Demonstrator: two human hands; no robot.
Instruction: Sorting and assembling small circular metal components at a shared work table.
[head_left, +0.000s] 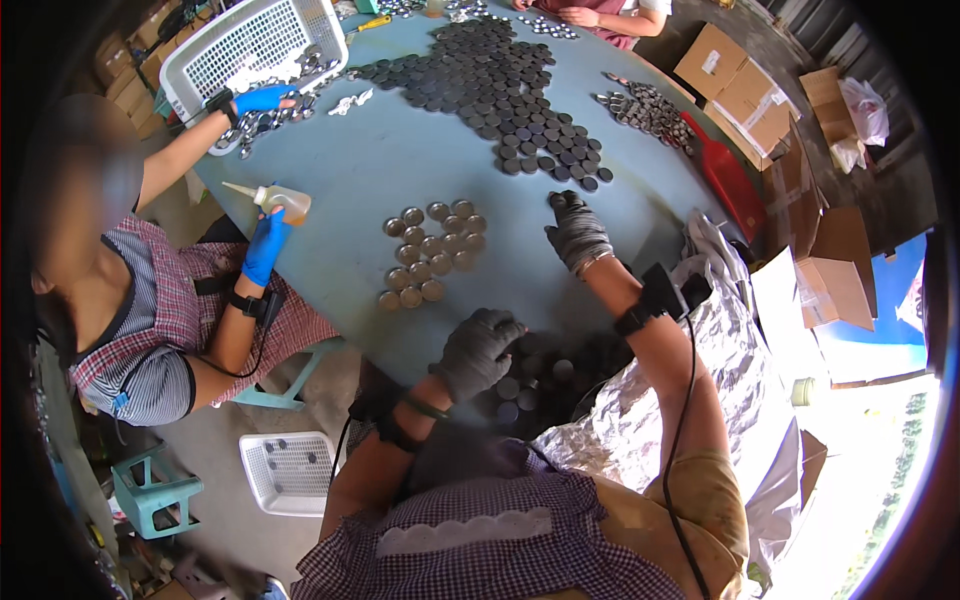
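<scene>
My left hand [478, 355], in a grey glove, is above the near table edge, its fingers bent together; what they hold, if anything, is hidden. Beneath and beside it lie dark round discs [508, 388] in shadow at my lap. Farther right, my right hand [578, 235], in a dark glove, reaches over the tabletop with thumb and fingers apart. Its fingertips are close to the near end of a wide spread of dark round discs [490, 85]. Between my hands and the co-worker, several shiny metal round caps [430, 245] sit in a loose group.
At left, a blue-gloved co-worker holds a squeeze bottle [285, 203] and reaches toward a white basket [255, 50] among metal pieces. Another person works at the far side. A red dustpan [728, 185], a pile of small parts [645, 110] and cardboard boxes [735, 85] are right.
</scene>
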